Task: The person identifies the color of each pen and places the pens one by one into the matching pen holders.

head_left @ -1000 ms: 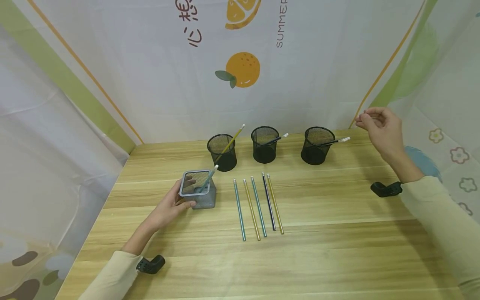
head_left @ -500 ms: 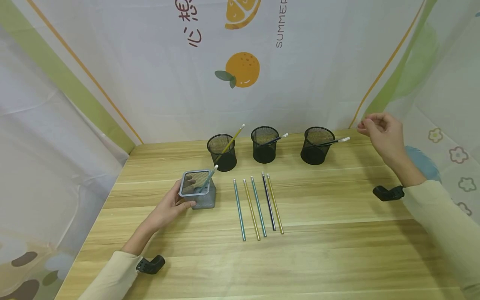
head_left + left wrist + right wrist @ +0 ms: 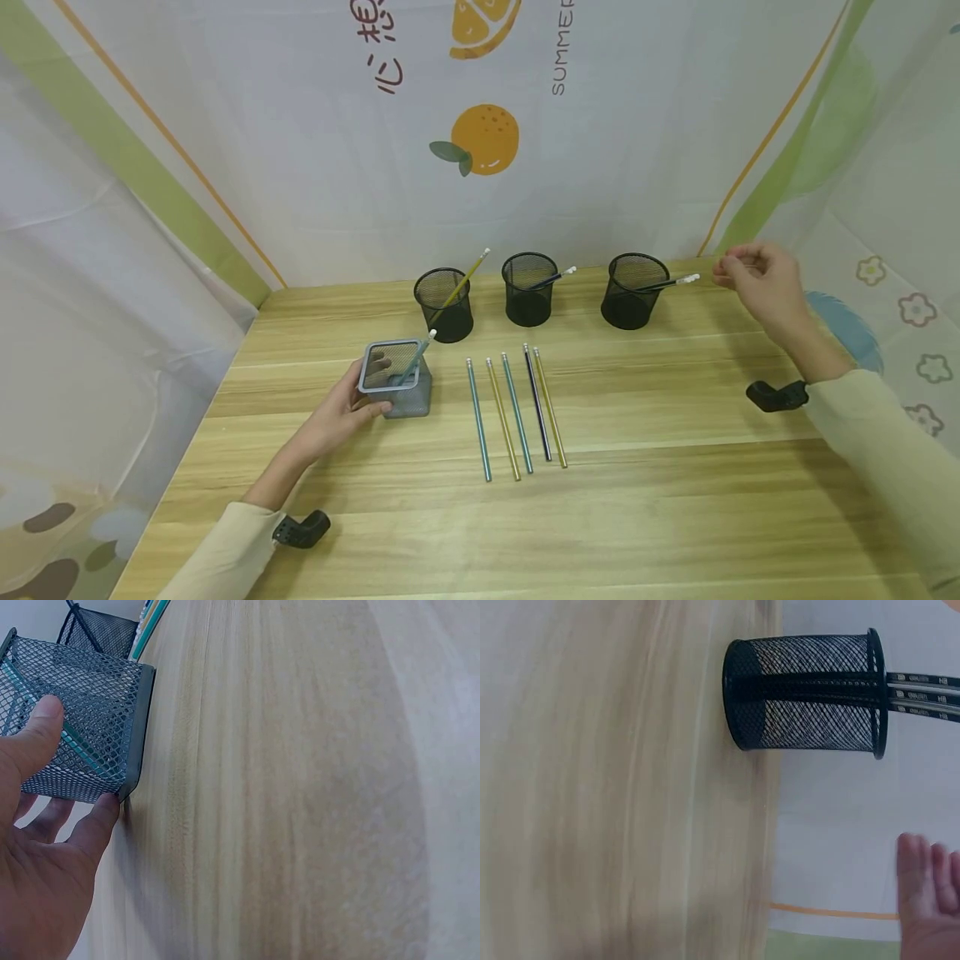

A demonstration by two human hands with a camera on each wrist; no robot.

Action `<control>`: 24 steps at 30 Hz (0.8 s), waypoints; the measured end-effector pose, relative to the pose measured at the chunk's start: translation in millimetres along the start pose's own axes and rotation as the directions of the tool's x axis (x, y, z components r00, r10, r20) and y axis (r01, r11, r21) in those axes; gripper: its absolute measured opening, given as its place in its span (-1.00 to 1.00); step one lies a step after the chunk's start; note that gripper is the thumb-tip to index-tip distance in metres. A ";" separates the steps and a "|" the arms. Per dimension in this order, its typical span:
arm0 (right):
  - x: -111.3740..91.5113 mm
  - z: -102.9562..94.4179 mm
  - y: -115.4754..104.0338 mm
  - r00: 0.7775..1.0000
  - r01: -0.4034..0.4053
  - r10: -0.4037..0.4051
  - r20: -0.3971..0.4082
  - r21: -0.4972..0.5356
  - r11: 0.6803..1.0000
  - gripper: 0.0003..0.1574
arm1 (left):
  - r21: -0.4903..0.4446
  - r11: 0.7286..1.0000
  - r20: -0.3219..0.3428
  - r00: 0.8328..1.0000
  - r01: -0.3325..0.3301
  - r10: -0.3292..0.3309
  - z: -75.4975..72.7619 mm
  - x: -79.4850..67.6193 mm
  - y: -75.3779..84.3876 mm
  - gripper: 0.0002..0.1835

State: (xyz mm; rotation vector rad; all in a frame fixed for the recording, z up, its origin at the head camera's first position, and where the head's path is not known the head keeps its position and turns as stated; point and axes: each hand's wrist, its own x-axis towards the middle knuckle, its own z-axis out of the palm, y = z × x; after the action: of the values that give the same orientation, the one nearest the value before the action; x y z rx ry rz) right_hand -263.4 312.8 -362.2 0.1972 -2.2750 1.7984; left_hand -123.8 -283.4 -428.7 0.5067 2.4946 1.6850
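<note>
My left hand (image 3: pixel 341 418) grips a square grey mesh pen holder (image 3: pixel 412 402) on the left of the table, thumb on the near side and fingers round the far side. A teal pencil (image 3: pixel 424 345) leans inside it, its white eraser end up. In the left wrist view the thumb lies against the mesh of the pen holder (image 3: pixel 97 754). My right hand (image 3: pixel 767 287) hovers with bent fingers and nothing in it, right of a round black mesh pen holder (image 3: pixel 627 313). Several black pencils (image 3: pixel 922 696) stick out of that holder in the right wrist view.
Two more round black mesh pen holders stand along the back: the left one (image 3: pixel 453 325) with a yellow pencil (image 3: pixel 471 273), the middle one (image 3: pixel 528 312) with dark pencils. Several loose pencils, including a teal pencil (image 3: pixel 478 421), lie in a row mid-table. A printed cloth (image 3: pixel 300 167) hangs behind.
My right hand has sunk a little toward the table, still right of the rightmost black holder. The left hand, the grey holder and the pencils have stayed put.
</note>
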 end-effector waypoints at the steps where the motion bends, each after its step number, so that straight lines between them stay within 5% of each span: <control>1: -1.3 0.0 0.9 1.000 -0.018 0.018 0.007 -0.010 1.000 -0.75 | 0.001 1.000 0.000 1.000 -0.002 0.002 0.0 0.1 0.2 -0.19; 10: -10.7 7.2 11.3 0.993 -0.086 0.095 0.076 -0.108 0.990 -0.71 | -0.001 1.000 0.002 1.000 -0.006 0.006 -0.3 -0.1 -0.6 -0.19; 24: -15.9 11.2 13.7 0.976 -0.055 0.116 0.183 -0.307 0.950 -0.60 | -0.005 1.000 0.003 1.000 0.003 -0.003 -0.8 0.2 -1.2 -0.19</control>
State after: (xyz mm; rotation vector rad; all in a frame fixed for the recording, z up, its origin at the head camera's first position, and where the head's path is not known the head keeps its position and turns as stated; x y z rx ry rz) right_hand -252.6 304.5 -381.7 0.2354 -2.7017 1.5005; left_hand -124.4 -284.5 -429.5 0.5049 2.4867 1.6879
